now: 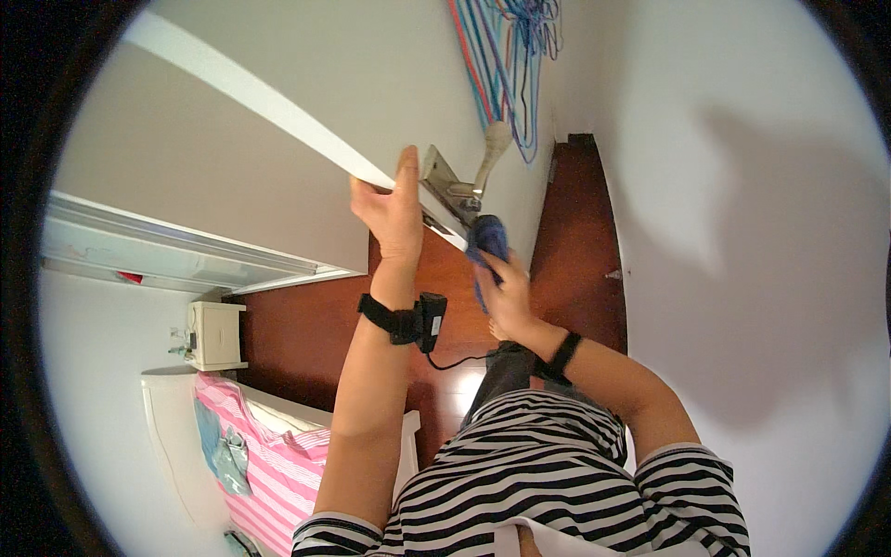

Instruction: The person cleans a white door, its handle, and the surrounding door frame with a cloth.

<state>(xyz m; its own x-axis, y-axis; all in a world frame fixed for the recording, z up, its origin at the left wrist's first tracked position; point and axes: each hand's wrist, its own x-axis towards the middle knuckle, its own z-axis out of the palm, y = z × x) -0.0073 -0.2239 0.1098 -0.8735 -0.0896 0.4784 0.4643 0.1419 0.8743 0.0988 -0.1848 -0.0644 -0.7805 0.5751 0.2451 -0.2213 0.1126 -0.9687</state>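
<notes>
An open door shows its white edge (299, 125), running from the upper left to the middle of the view. My left hand (395, 209) grips that edge, thumb on the face with the handle and fingers on the other side. Just right of the thumb is a metal door handle (491, 153) on its backplate (443, 182). My right hand (507, 289) holds a dark blue cloth (489, 237) against the door edge below the handle; part of the cloth hangs under the fingers. The hand and cloth are slightly blurred.
Colourful hangers (498, 63) hang by the door handle. A white wall (696, 278) stands to the right, with a small door stop (614, 275) low on it. At the left are a cream nightstand (217, 335) and a bed with a pink striped cover (271, 480). Below lies a reddish wooden floor (313, 327).
</notes>
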